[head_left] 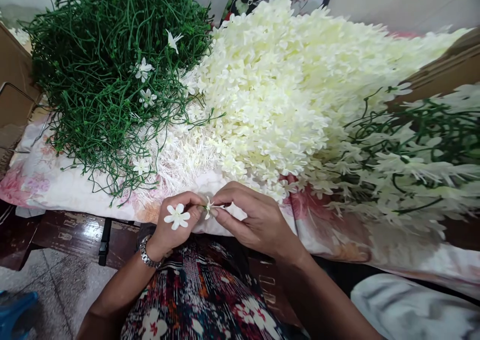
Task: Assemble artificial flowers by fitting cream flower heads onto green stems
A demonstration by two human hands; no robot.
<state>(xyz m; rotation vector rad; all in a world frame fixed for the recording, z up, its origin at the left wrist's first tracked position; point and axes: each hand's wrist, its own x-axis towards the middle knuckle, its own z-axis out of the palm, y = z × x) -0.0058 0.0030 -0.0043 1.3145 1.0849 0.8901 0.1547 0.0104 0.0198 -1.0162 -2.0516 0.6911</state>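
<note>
My left hand is closed, thumb and forefinger pinching a green artificial flower stem whose tip points to the right. A white artificial flower with open petals lies over the back of its fingers. My right hand is closed in a pinch at a small white flower piece on that stem tip. A white petal piece shows beside the right fingers; whether it joins the small piece I cannot tell. Both hands meet at the table's near edge, in front of a heap of thin white strands.
A tangled heap of green plastic stems stands at the back left. Cream-white petals are piled in the middle. Finished-looking flower sprays lie at the right. Cardboard boxes flank the floral cloth.
</note>
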